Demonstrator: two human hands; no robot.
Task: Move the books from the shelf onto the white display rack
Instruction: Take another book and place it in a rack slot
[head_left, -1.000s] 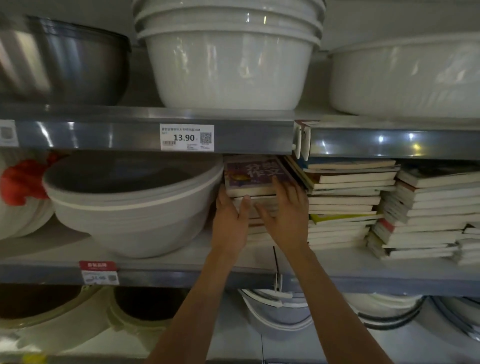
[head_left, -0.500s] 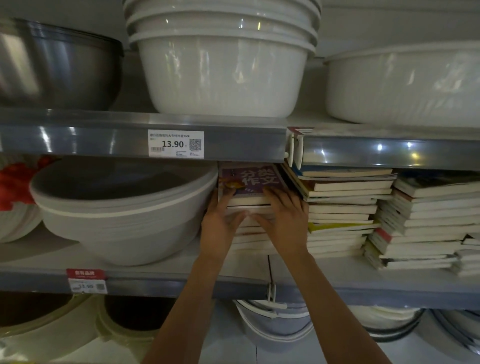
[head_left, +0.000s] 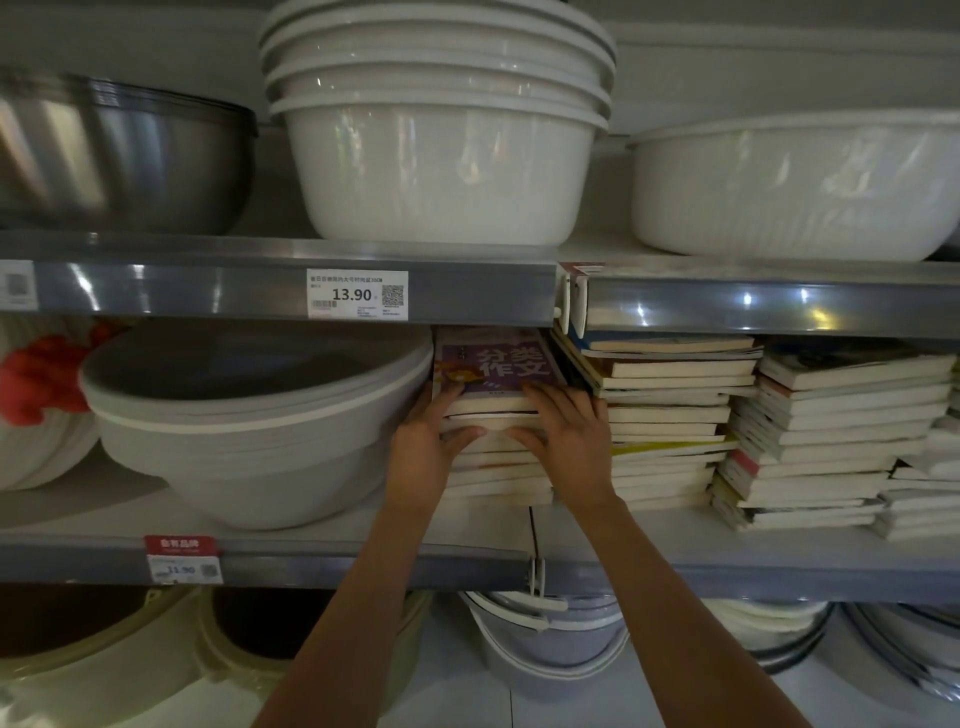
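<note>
Both hands are on the leftmost book stack (head_left: 496, 415) on the shelf (head_left: 332, 525): left hand (head_left: 423, 441) and right hand (head_left: 566, 441) pinch its top few books. Best lift level, thumbs underneath, clear of the basins (head_left: 249, 415).

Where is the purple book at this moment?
In the head view the purple book lies on top of the leftmost book stack on the middle shelf, right of the grey basins, under the 13.90 price tag.
</note>
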